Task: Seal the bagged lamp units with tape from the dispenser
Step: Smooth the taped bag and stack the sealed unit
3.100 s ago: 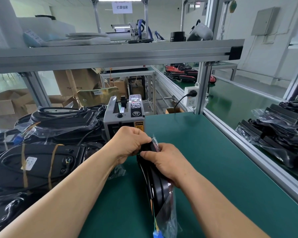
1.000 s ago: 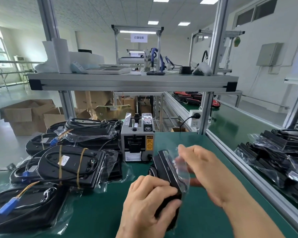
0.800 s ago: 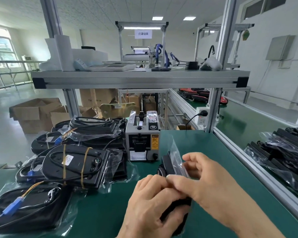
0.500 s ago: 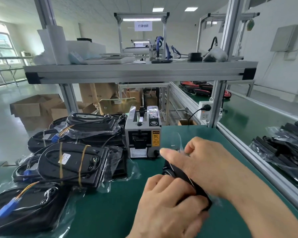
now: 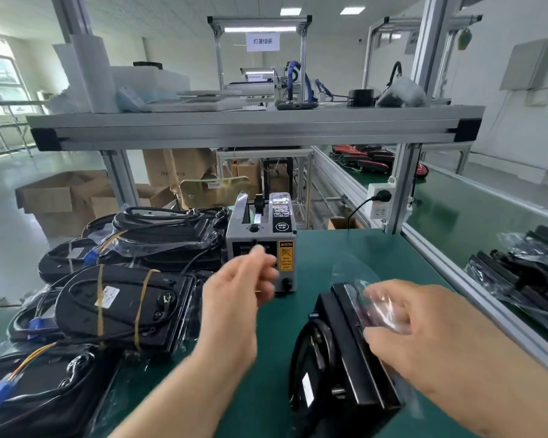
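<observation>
Step in hand: judged as fetching a strip of tape for the bag flap; no tape seen on the bag.
Left hand (image 5: 234, 298): raised at the front of the tape dispenser (image 5: 261, 245), fingers curled toward thumb in a loose pinch near the outlet; blurred, so impossible to tell whether a strip was caught or the pinch empty.
Right hand (image 5: 421, 336): laid on the bagged lamp unit (image 5: 345, 368), fingers spread and pressing the loose clear bag flap (image 5: 377, 308) against the black housing; pressing, not clenched.
Task thing: lamp unit stood on edge on the green table (image 5: 345, 251), near right, long axis running from near to far, flap at the far upper end.
Key relation: dispenser left of and beyond the lamp unit, outlet facing the near side; left hand right at it, right hand well apart and busy, so left hand judged the one to pull tape and carry it rightward to the flap.
Around: pile of bagged lamp units (image 5: 124, 295) left of the dispenser, another pile (image 5: 525, 273) beyond the right rail.
In the way: nothing between dispenser and flap; bare table there.
Risk: flap could spring open if the right hand eased.
</observation>
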Motion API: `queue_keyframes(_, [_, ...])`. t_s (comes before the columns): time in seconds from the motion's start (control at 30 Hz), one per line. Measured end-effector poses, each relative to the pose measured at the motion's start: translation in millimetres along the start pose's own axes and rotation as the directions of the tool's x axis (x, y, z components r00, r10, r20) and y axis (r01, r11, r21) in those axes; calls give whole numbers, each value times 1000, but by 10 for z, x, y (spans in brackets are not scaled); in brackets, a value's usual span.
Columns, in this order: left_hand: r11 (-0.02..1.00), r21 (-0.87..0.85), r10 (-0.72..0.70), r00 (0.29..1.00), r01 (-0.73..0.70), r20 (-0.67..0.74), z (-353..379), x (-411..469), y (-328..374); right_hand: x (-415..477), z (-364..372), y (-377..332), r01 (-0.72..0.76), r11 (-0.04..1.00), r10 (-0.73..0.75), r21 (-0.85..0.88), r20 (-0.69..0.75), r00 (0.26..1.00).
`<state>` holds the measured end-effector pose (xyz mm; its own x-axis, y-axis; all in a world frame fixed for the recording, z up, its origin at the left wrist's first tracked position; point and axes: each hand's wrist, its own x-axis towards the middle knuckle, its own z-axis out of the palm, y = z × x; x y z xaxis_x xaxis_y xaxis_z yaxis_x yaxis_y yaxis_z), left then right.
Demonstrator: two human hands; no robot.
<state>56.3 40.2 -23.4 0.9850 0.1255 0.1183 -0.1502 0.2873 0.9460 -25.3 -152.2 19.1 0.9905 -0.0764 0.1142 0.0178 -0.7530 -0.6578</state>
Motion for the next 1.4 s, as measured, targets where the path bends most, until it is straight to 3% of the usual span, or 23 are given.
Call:
queue_keyframes(0.03, [981, -66, -191, 973, 183, -127, -15, 273, -63, -3, 4, 26, 5, 1000, -5, -10, -19, 1000])
queue_keyframes(0.1, [901, -136, -432, 876, 412, -215, -48, 731, -192, -8, 24, 31, 4, 1000, -4, 5, -25, 1000])
queue_keyframes(0.2, [821, -170, -571, 787, 546, -234, -49, 1128, -410, -33, 48, 7, 15, 997, -16, 76, 11, 1000])
queue_keyframes(0.27, [798, -190, -602, 763, 572, -233, -31, 1240, -494, -50, 52, 8, 35, 997, -36, 70, 16, 999])
queue_keyframes(0.5, [788, -389, -600, 736, 477, -313, 93, 1353, -522, -93, 38, 39, 45, 980, -62, 195, 82, 995])
queue_keyframes(0.57, [843, -312, -533, 763, 438, -366, 140, 1184, -446, -119, 34, 33, 45, 976, -65, 214, 87, 994])
queue_keyframes(0.6, [883, -235, -467, 810, 407, -353, 122, 1067, -390, -112, 41, 32, 36, 970, -64, 242, 109, 992])
queue_keyframes(0.67, [948, -48, -318, 930, 315, -184, 92, 765, -226, -135, 42, 47, 46, 950, -89, 308, 129, 988])
queue_keyframes(0.73, [976, 118, -198, 974, 185, 109, 24, 407, -31, -167, 57, 87, 27, 934, -87, 356, 153, 984])
queue_keyframes(0.8, [968, 243, -146, 925, 61, 352, -28, 49, 191, -171, 80, 103, -21, 915, -55, 403, 177, 983])
queue_keyframes(0.9, [925, 370, -126, 852, -84, 508, -3, -337, 417, -173, 134, 89, -52, 895, -12, 443, 140, 990])
queue_keyframes(1.0, [882, 442, -97, 855, -164, 510, 61, -458, 468, -185, 166, 51, -48, 882, -11, 470, 122, 993])
queue_keyframes(1.4, [814, 548, -143, 847, -194, 513, 51, -384, 467, -242, 236, -25, -53, 865, 1, 500, 104, 995])
